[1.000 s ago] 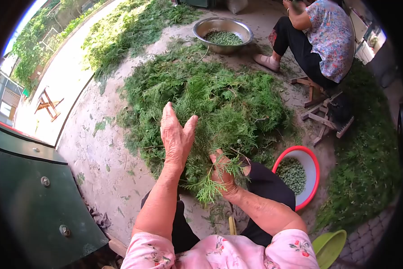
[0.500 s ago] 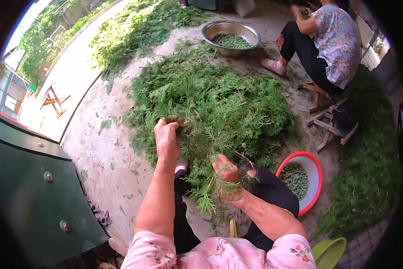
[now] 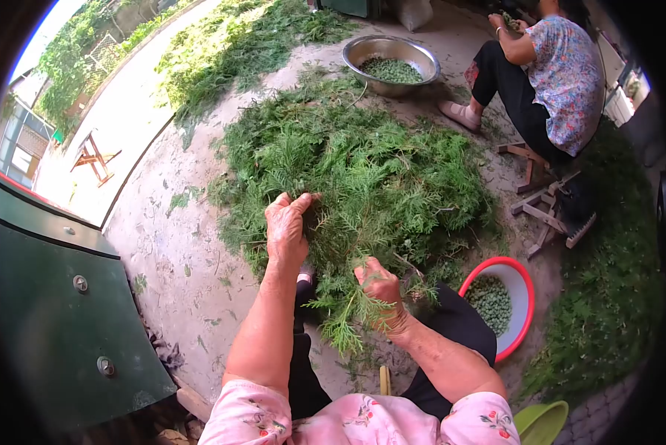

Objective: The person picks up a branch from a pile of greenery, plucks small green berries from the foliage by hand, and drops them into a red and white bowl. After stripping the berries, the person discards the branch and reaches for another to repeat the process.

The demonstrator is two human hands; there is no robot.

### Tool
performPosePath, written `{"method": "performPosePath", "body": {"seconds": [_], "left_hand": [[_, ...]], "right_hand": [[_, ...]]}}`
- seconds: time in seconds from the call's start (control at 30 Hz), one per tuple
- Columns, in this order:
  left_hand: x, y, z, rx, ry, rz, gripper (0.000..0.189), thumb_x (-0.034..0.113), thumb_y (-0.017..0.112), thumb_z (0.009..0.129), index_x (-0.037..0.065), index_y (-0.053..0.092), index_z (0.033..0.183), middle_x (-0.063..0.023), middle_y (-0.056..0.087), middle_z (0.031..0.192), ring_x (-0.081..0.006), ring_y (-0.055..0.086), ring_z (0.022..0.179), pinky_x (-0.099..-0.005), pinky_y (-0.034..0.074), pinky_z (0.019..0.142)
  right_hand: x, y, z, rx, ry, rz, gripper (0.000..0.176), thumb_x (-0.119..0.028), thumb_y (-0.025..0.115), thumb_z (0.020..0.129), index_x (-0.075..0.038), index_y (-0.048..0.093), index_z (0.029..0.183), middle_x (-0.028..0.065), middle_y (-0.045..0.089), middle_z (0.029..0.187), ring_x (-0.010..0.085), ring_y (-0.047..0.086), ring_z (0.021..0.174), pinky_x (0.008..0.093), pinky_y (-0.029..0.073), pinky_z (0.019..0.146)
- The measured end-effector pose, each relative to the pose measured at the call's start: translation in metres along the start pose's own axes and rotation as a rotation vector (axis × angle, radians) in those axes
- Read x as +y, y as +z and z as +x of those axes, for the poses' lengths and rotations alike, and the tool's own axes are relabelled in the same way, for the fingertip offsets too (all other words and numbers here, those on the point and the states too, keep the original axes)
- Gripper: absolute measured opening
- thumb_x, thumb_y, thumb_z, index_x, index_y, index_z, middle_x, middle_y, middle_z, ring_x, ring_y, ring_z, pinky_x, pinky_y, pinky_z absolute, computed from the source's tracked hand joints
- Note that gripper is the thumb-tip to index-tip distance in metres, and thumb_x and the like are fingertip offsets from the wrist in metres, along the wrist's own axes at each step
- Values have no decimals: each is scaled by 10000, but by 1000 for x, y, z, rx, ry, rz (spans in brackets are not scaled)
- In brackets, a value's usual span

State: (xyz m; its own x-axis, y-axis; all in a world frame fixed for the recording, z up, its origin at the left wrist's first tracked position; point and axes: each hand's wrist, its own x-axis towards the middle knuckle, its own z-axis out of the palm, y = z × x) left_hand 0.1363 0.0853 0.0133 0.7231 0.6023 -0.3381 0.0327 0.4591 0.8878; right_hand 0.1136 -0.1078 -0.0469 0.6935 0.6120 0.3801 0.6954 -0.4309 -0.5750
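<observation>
A wide heap of green conifer sprigs (image 3: 348, 152) covers the concrete in front of me. My right hand (image 3: 379, 291) is closed around a leafy sprig (image 3: 342, 319) whose fronds hang below and left of the fingers. At the heap's near left side, my left hand (image 3: 287, 226) has thumb and forefinger brought together among the foliage; what lies between the fingertips is too small to name. Right of my knee stands a white basin with a red rim (image 3: 527, 297), holding small green berries (image 3: 488, 305).
A steel bowl (image 3: 355, 67) with green berries stands beyond the heap. Another person (image 3: 562, 81) sits at upper right, hands raised. Wooden stools (image 3: 544, 215) stand near them. More greenery (image 3: 607, 319) lies at right, a green metal panel (image 3: 44, 326) at left.
My left hand has shifted slightly right, and its fingertips have changed position in the foliage. My right hand still grips the sprig. The whole view has shifted a little.
</observation>
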Motion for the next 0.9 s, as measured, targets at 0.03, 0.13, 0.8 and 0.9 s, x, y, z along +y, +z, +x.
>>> {"method": "performPosePath", "body": {"seconds": [0.03, 0.13, 0.8, 0.9], "left_hand": [[1, 1, -1, -13, 18, -18, 62, 41, 554, 843, 14, 563, 898, -94, 651, 816, -149, 600, 640, -269, 507, 546], [0, 2, -1, -73, 63, -14, 89, 52, 558, 845, 3, 584, 914, -121, 666, 830, -146, 607, 657, -264, 503, 555], [-11, 27, -36, -359, 223, 607, 111, 74, 640, 800, -6, 617, 726, 3, 594, 670, -47, 471, 603, -220, 382, 546], [-10, 24, -37, -357, 149, 498, 131, 104, 664, 794, -2, 627, 725, -7, 597, 665, -57, 476, 607, -234, 392, 554]], "right_hand": [[9, 5, -3, 18, -29, 218, 231, -5, 638, 707, -2, 589, 933, 172, 595, 957, 327, 596, 897, 387, 504, 763], [30, -23, 2, -102, -102, 401, 292, -33, 619, 704, -5, 573, 992, 171, 586, 989, 347, 570, 943, 412, 473, 798], [-8, -45, 94, 147, 508, 810, 126, -68, 672, 772, 11, 608, 846, 15, 600, 648, 56, 539, 557, 215, 439, 479], [2, -46, 91, 10, 607, 1003, 72, -93, 632, 820, -27, 625, 849, -4, 617, 654, 44, 529, 517, 177, 421, 451]]}}
